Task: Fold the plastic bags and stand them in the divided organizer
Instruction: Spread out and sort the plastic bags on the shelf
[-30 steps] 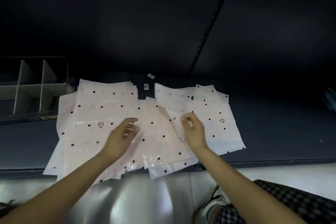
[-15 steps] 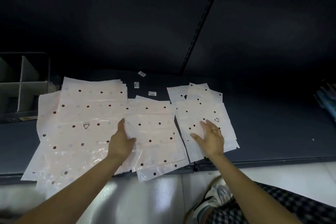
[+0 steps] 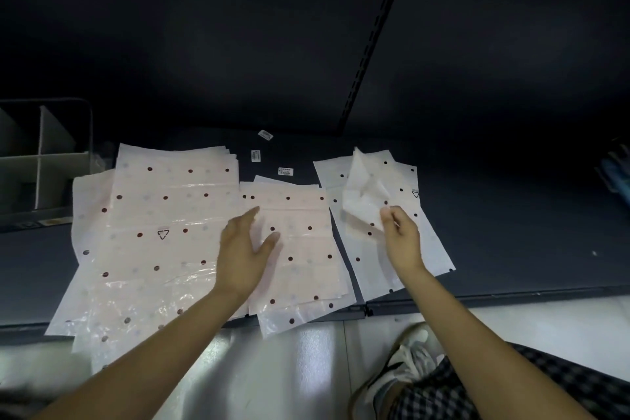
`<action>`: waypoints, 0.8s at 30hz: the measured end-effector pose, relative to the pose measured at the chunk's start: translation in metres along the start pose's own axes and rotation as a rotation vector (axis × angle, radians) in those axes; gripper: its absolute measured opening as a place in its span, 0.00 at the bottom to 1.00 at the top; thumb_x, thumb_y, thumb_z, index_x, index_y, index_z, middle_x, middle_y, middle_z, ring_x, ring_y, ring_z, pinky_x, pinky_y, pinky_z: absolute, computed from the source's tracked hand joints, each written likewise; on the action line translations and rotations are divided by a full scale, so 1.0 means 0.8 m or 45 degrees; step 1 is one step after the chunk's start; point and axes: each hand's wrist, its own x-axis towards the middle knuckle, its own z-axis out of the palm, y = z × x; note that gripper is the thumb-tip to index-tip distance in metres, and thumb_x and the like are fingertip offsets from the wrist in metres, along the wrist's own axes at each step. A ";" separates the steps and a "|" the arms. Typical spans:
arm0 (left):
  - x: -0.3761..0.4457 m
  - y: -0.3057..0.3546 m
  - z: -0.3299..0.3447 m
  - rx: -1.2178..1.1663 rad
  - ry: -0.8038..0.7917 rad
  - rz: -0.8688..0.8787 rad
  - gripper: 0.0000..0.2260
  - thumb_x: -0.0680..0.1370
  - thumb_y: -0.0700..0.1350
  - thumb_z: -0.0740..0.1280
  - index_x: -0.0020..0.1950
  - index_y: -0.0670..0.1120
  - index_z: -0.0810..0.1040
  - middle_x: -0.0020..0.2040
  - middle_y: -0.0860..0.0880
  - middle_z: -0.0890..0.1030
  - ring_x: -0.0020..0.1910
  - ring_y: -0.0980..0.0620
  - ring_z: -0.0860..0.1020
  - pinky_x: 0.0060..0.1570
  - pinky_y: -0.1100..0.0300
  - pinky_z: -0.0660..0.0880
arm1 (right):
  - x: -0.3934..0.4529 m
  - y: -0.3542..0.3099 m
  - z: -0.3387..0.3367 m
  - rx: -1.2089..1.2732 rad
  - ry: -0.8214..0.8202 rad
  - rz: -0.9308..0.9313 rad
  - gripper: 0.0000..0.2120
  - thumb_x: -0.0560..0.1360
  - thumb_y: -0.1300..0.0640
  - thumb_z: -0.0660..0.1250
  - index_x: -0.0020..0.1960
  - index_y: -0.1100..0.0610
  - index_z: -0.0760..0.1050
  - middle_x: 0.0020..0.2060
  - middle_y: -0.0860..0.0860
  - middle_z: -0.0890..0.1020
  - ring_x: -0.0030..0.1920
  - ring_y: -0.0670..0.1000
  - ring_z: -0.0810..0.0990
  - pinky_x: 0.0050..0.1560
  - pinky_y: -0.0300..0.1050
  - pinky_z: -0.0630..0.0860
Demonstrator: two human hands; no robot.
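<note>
Although the divided organizer (image 3: 51, 164) stands at the far left of the dark shelf, the compartments that show hold no bags, so the task looks barely begun: nothing visible is folded and stood up yet. Three groups of dotted plastic bags lie flat on the shelf, a large stack (image 3: 163, 215) nearest the organizer, a middle stack (image 3: 300, 249) overhanging the shelf's front edge, and a smaller right-hand stack (image 3: 392, 249). The left hand (image 3: 243, 249) lies open, fingers straight, resting on the left edge of the middle stack. The right hand (image 3: 400, 235) pinches the edge of a lifted bag (image 3: 363, 194), which rises crumpled off the right-hand stack; this is probably the first fold being started, with every other bag left to do. As for writing, a triangle mark (image 3: 163, 234) is printed on the large stack and another (image 3: 415, 194) on the right-hand one, and three small barcode stickers (image 3: 285, 171) lie on the shelf behind the bags, their text too small to read.
</note>
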 end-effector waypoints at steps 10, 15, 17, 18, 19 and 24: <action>0.030 0.003 -0.052 -1.097 -0.477 -0.806 0.22 0.75 0.62 0.62 0.66 0.56 0.68 0.58 0.45 0.79 0.51 0.47 0.80 0.44 0.52 0.77 | -0.031 -0.024 0.042 -0.826 -0.876 -0.868 0.11 0.74 0.50 0.68 0.54 0.52 0.82 0.59 0.46 0.79 0.64 0.48 0.70 0.64 0.44 0.66; 0.004 -0.007 -0.027 -0.531 -0.579 -0.481 0.19 0.76 0.32 0.65 0.63 0.49 0.76 0.65 0.46 0.75 0.60 0.49 0.75 0.61 0.59 0.69 | -0.020 0.009 0.024 -0.600 -0.609 -0.251 0.18 0.76 0.48 0.65 0.66 0.48 0.73 0.68 0.45 0.70 0.69 0.45 0.63 0.70 0.47 0.64; 0.000 -0.008 -0.018 -0.395 -0.379 -0.415 0.18 0.77 0.32 0.64 0.64 0.47 0.76 0.67 0.46 0.74 0.65 0.48 0.72 0.66 0.59 0.66 | -0.006 0.022 0.010 -0.618 -0.357 -0.061 0.23 0.77 0.48 0.65 0.70 0.51 0.69 0.71 0.48 0.66 0.72 0.48 0.61 0.71 0.49 0.63; 0.000 -0.009 -0.016 -0.394 -0.295 -0.401 0.19 0.77 0.32 0.63 0.65 0.47 0.75 0.68 0.47 0.73 0.67 0.49 0.70 0.67 0.59 0.64 | 0.001 0.030 0.001 -0.718 -0.294 -0.005 0.25 0.76 0.48 0.65 0.71 0.52 0.67 0.72 0.49 0.64 0.73 0.50 0.59 0.72 0.49 0.62; 0.000 -0.010 -0.014 -0.409 -0.239 -0.394 0.19 0.77 0.33 0.63 0.67 0.47 0.74 0.69 0.47 0.72 0.68 0.49 0.69 0.67 0.61 0.62 | 0.006 0.038 -0.007 -0.817 -0.255 0.035 0.26 0.76 0.47 0.65 0.72 0.52 0.66 0.73 0.50 0.63 0.73 0.50 0.58 0.72 0.48 0.61; -0.005 -0.018 0.000 -0.246 -0.280 -0.338 0.22 0.78 0.38 0.64 0.72 0.47 0.67 0.71 0.45 0.66 0.71 0.47 0.63 0.68 0.61 0.57 | 0.016 0.061 -0.015 -0.863 -0.064 0.059 0.15 0.74 0.50 0.69 0.60 0.51 0.78 0.66 0.47 0.72 0.66 0.50 0.65 0.64 0.45 0.64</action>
